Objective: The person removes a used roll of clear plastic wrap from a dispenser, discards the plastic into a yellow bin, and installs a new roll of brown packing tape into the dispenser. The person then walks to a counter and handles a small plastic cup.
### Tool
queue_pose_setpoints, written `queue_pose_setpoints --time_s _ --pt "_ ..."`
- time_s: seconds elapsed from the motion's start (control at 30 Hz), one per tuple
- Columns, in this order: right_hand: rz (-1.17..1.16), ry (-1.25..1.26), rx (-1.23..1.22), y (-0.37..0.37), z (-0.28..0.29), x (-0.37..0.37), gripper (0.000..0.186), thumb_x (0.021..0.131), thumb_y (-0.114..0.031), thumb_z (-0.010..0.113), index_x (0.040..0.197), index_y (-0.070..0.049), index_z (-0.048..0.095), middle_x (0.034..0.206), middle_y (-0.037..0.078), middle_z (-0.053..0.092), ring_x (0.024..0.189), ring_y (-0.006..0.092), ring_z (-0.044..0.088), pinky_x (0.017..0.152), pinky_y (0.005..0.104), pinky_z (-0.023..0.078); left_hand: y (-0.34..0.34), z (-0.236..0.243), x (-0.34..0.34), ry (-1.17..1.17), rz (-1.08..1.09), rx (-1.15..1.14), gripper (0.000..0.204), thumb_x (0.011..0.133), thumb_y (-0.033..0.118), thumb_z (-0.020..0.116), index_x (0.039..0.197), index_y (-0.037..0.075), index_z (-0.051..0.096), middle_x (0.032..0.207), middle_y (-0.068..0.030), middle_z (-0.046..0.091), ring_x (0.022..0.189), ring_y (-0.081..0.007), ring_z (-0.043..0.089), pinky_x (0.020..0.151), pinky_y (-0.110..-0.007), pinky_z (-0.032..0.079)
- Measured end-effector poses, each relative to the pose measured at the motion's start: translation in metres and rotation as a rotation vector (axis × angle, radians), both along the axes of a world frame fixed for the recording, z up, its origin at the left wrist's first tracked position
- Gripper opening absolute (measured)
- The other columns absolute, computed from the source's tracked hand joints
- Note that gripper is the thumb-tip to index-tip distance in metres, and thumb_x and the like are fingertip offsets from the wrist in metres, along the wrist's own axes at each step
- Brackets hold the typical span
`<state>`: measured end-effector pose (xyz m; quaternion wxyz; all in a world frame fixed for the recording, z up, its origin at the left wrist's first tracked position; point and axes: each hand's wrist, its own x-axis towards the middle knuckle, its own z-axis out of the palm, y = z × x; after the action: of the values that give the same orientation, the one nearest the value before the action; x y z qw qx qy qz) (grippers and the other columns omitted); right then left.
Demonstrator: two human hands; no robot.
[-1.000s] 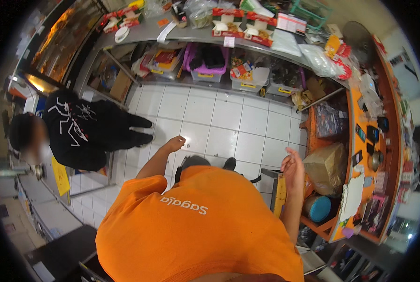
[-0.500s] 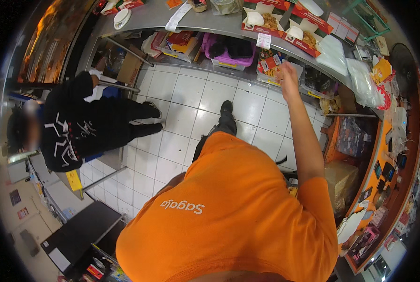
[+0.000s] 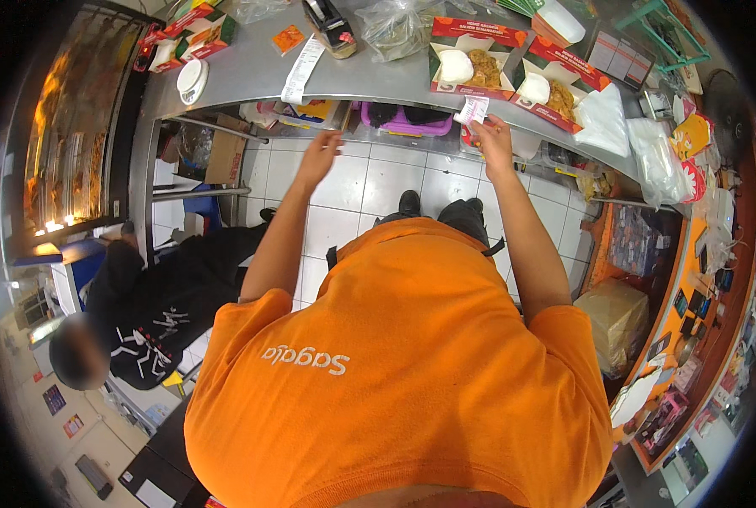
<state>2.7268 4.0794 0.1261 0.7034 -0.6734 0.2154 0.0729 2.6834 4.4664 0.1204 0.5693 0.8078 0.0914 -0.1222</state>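
My right hand [image 3: 492, 135] pinches a small white paper slip [image 3: 474, 109] at the front edge of the steel counter [image 3: 251, 72]. Just beyond it stand two open red food boxes [image 3: 477, 59] with rice and fried chicken, the second box [image 3: 556, 80] to the right. My left hand [image 3: 319, 157] is held out over the white tiled floor, fingers apart, holding nothing, below the counter edge. A long white receipt [image 3: 302, 72] lies on the counter above the left hand.
A person in black [image 3: 154, 305] crouches at my left by a lit display case [image 3: 65, 161]. The counter carries a clear bag [image 3: 395, 25], a small white dish [image 3: 192, 80] and more boxes [image 3: 204, 30]. Shelves with goods curve along the right; a brown bag [image 3: 619, 317] stands below.
I have turned and come up to the counter. My right hand now holds a paper slip by the food boxes, and my left hand has come forward under the counter edge.
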Motion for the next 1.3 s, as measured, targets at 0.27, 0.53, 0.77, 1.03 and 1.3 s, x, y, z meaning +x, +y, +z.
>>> queue_pose_setpoints --time_s 0.27,0.53,0.77,1.03,1.3 --pt "0.059 0.251 0.147 -0.013 0.0 -0.013 0.035 0.092 -0.024 0.068 0.122 -0.007 0.065 0.109 0.001 0.069 0.082 0.0143 0.069 0.066 0.0263 0.043 -0.17 -0.009 0.051 0.041 -0.359 -0.213 0.04 0.099 0.026 0.061 0.13 0.002 0.058 0.118 -0.0119 0.065 0.104 -0.0181 0.063 0.089 -0.031 0.05" --pt "0.023 0.185 0.23 -0.028 0.027 -0.026 0.037 0.096 -0.021 0.06 0.129 -0.003 0.06 0.114 0.009 0.067 0.092 0.0211 0.071 0.074 0.0312 0.051 -0.22 -0.011 0.087 0.084 -0.351 -0.252 0.03 0.095 0.023 0.067 0.11 -0.003 0.067 0.098 -0.0077 0.071 0.087 -0.0138 0.064 0.081 -0.029 0.051" --pt "-0.213 0.241 0.473 -0.052 0.022 -0.034 0.049 0.098 -0.037 0.058 0.135 -0.006 0.053 0.128 0.011 0.058 0.107 0.0256 0.059 0.088 0.0414 0.053 -0.219 -0.057 0.09 -0.017 -0.359 -0.207 0.023 0.098 0.023 0.064 0.106 0.002 0.065 0.095 -0.0048 0.068 0.086 -0.0135 0.062 0.079 -0.03 0.051" --pt "0.348 0.18 0.26 -0.109 0.098 -0.018 0.037 0.103 -0.034 0.051 0.127 -0.007 0.06 0.108 0.007 0.065 0.084 0.0151 0.064 0.073 0.0286 0.051 -0.234 -0.013 0.073 -0.084 -0.08 -0.227 0.042 0.094 0.016 0.067 0.131 0.005 0.051 0.092 -0.0128 0.066 0.078 -0.018 0.066 0.068 -0.031 0.054" --pt "0.467 -0.173 -0.095 -0.305 0.229 0.058 0.032 0.103 -0.028 0.05 0.117 -0.002 0.064 0.091 0.003 0.066 0.076 0.0099 0.062 0.07 0.0241 0.048 -0.256 0.024 0.066 0.274 -0.043 -0.407 0.04 0.098 0.018 0.064 0.135 0.011 0.051 0.087 -0.0062 0.063 0.075 -0.0126 0.059 0.069 -0.026 0.05"
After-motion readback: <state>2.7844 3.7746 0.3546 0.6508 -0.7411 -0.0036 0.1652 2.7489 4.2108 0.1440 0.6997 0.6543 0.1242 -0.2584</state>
